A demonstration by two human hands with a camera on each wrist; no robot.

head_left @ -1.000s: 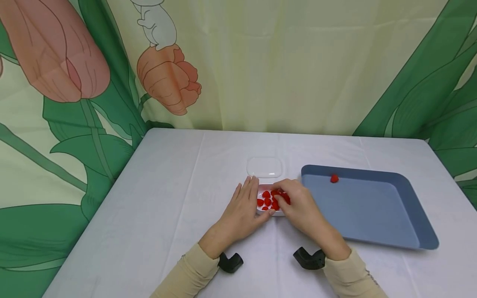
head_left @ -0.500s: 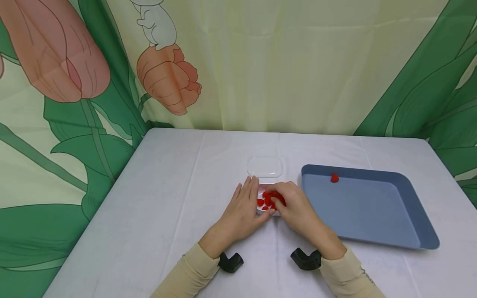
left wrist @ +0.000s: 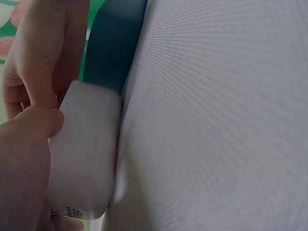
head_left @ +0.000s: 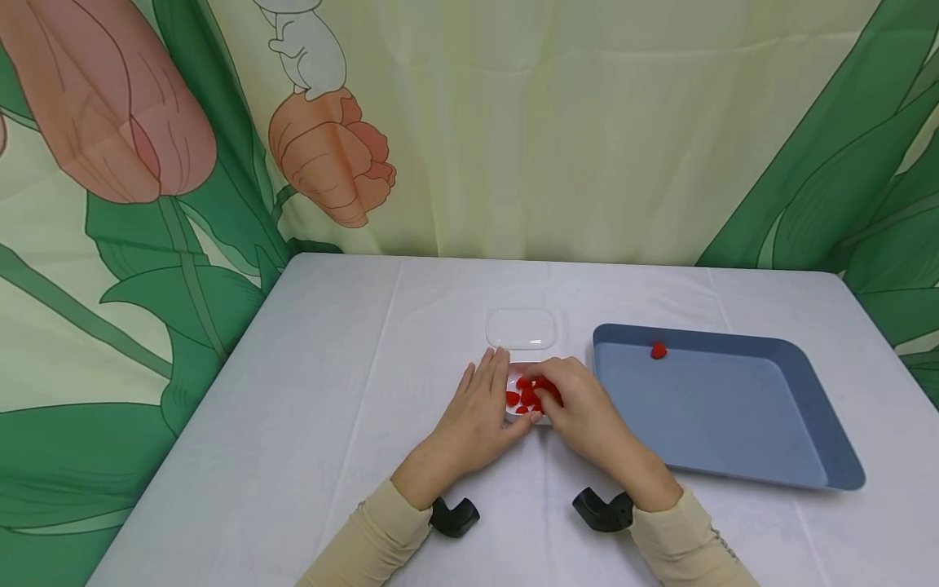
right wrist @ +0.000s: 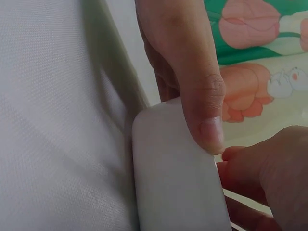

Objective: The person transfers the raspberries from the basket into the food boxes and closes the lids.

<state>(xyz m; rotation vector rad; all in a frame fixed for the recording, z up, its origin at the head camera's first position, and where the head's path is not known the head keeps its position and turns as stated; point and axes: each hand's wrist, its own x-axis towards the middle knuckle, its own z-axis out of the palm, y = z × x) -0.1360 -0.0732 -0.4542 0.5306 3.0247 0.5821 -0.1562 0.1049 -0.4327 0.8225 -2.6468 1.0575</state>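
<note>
A small white box (head_left: 513,373) holding several small red berry-like pieces (head_left: 512,399) stands on the table in the head view. My left hand (head_left: 477,408) lies along its left side, fingers straight, with the thumb on the near rim. From the right, my right hand (head_left: 587,412) reaches into the box, thumb and fingers pinching at a red berry-like piece mostly hidden beneath them. In the left wrist view the white box wall (left wrist: 86,149) shows dark print at its lower end. The left thumb (right wrist: 204,115) lies over the rim in the right wrist view.
A clear lid (head_left: 521,328) lies behind the box. The blue-grey tray (head_left: 734,416) stands close to the box's right, with one red berry-like piece (head_left: 659,350) near its back left corner. Black wrist devices (head_left: 603,510) sit at the cuffs. A printed curtain (head_left: 550,139) hangs behind the table.
My right hand has shifted slightly left and deeper over the box, covering more of the red pieces, and then stays nearly still. My left hand, the lid and the tray keep their places.
</note>
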